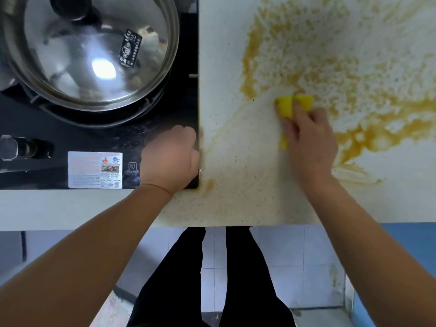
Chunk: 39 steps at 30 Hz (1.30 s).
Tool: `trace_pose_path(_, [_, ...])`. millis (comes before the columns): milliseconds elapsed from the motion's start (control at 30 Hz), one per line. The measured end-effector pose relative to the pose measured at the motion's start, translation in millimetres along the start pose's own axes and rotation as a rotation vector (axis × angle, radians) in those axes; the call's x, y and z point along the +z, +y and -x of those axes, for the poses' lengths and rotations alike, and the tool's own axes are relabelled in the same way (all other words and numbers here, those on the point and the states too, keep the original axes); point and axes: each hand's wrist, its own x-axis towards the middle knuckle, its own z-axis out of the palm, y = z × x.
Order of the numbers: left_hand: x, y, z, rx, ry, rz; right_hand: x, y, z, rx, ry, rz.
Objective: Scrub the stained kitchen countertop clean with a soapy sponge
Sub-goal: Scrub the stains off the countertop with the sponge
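Right hand [309, 140] sits right of centre frame, fingers bent down over a yellow sponge [286, 106] and pressing it flat to the pale speckled surface [236, 166]. Yellow shows past the fingertips and again at the thumb side of the palm. The sponge lies at the lower left edge of the orange-brown stain [330, 67], which spreads across the upper right of the frame and runs off toward the right edge. The patch below and left of the sponge looks paler and mostly wiped, with a small brown smear near the hob's corner, so I judge the work to be early, with most of the stain not yet touched. The sponge reads as soft and light. It bulges and folds under the fingers, so it should squash easily and likely slide on a wet film. Best held as here: palm and fingers spread over its top, thumb against its side, weight coming down through the arm. Left hand [172, 156] rests at centre frame on the right edge of the black hob [70, 119], fingers curled under with nothing seen in them. It looks like a brace. A steel pot lid [89, 48] fills the upper left, and a white label [95, 169] sits on the hob's front.
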Motion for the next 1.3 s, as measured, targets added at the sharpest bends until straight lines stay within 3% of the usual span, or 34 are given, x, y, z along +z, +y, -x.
trace_pose_path(67, [-1, 1, 0, -0.004, -0.013, 0.003, -4, 7, 22, 0.138, 0.037, 0.007])
trace_pose_path(100, [-2, 1, 0, -0.011, -0.02, 0.002, -2, 0, 45, 0.112, -0.003, -0.023])
trace_pose_path(133, [-3, 2, -1, -0.013, -0.029, 0.002, -1, -12, 74, 0.049, -0.056, -0.064])
trace_pose_path(200, [-2, 2, 0, -0.02, -0.033, -0.009, 8, -41, 124, -0.245, -0.119, -0.112])
trace_pose_path(267, [-1, 2, 0, -0.018, -0.035, -0.009, 13, -51, 119, -0.472, -0.129, -0.098])
trace_pose_path(300, [-1, 2, 0, -0.022, -0.038, -0.005, 12, -51, 97, -0.436, -0.144, -0.109])
trace_pose_path(367, [0, 2, 0, -0.034, -0.04, 0.008, 6, -39, 36, -0.157, -0.121, -0.138])
trace_pose_path(467, [0, 2, -1, -0.034, -0.038, 0.007, 6, -13, -25, 0.198, 0.11, -0.021])
trace_pose_path(533, [0, 2, 0, -0.035, -0.04, -0.001, 13, -35, -19, 0.255, 0.135, 0.009])
trace_pose_path(700, [-3, 3, -1, -0.027, -0.054, -0.027, 39, -111, 65, -0.379, -0.03, -0.051])
trace_pose_path(767, [-3, 3, -2, -0.033, -0.046, -0.011, 31, -90, 49, -0.347, -0.068, -0.025])
trace_pose_path(833, [-3, 3, -2, -0.027, -0.042, 0.013, 18, -61, 20, -0.136, -0.113, 0.012])
trace_pose_path(967, [-4, 3, -3, -0.025, -0.065, 0.008, 14, -47, -21, 0.089, 0.072, 0.072])
trace_pose_path(1033, [-6, 2, -4, -0.023, -0.082, -0.001, 21, -74, 2, -0.022, -0.076, 0.049])
trace_pose_path(1100, [-6, 2, -3, -0.021, -0.089, -0.014, 31, -98, 48, -0.332, -0.175, 0.024])
trace_pose_path(1167, [-6, 3, -4, -0.023, -0.079, -0.008, 29, -94, 53, -0.522, -0.211, 0.005])
trace_pose_path(1233, [-4, 3, -5, -0.03, -0.057, 0.009, 20, -80, 11, -0.404, -0.257, -0.003])
trace_pose_path(1300, [-2, 2, -6, -0.023, -0.027, 0.022, 18, -64, -36, -0.21, -0.063, 0.104])
